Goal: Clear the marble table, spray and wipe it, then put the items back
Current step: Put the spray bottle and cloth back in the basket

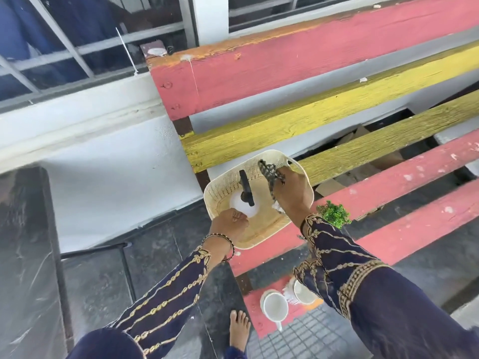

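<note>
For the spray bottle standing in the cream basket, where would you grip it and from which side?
Grip the spray bottle at the neck just under its black trigger head, coming from above. It stands upright inside the basket, whose walls block a side approach, and the head points straight up at the camera. The left hand is nearest.

Bench (298,60) w/ red & yellow slats. Behind it: white wall (108,161), barred window (77,42) above-left. Below bench's near end: grey tiled floor (305,338), bare foot (239,329) just beside.
</note>
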Available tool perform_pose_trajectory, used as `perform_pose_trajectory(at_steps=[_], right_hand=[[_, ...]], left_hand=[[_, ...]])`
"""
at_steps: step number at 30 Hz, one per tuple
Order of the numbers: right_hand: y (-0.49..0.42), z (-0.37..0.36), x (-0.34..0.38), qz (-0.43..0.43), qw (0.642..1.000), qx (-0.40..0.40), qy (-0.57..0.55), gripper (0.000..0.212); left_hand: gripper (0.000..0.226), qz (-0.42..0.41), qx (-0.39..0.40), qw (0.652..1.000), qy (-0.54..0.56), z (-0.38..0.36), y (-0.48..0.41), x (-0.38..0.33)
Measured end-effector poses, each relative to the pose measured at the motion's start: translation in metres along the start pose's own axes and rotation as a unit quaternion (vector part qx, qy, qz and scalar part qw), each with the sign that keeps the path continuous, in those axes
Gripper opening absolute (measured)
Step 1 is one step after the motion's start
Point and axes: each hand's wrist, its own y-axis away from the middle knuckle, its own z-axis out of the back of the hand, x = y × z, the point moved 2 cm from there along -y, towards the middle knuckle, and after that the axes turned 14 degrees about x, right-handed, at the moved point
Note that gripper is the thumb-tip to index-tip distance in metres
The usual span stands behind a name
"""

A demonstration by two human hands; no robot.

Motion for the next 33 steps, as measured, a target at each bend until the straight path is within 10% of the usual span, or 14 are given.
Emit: perform_pose_trajectory(at_steps=[17, 25, 33], right_hand=[[0.068, -0.023, -0.031, 0.100, 0.988, 0.033, -0.113, 0.013], [0.159, -0.040, -0.100, -0.003, 0.985, 0.088, -0.145, 0.026], [0.192, -0.088, -0.161, -0.032, 0.960, 0.258, 0.105, 0.083]], left_hand=[[0.013, -0.146, 0.088, 0.982, -0.076, -0.035, 0.042, -0.003], [0.018, -0.113, 0.210, 0.860, -0.451, -0.098, 0.059, 0.038], [0.042, -0.060, 0.173, 0.765, -0.617, -0.127, 0.034, 0.093]])
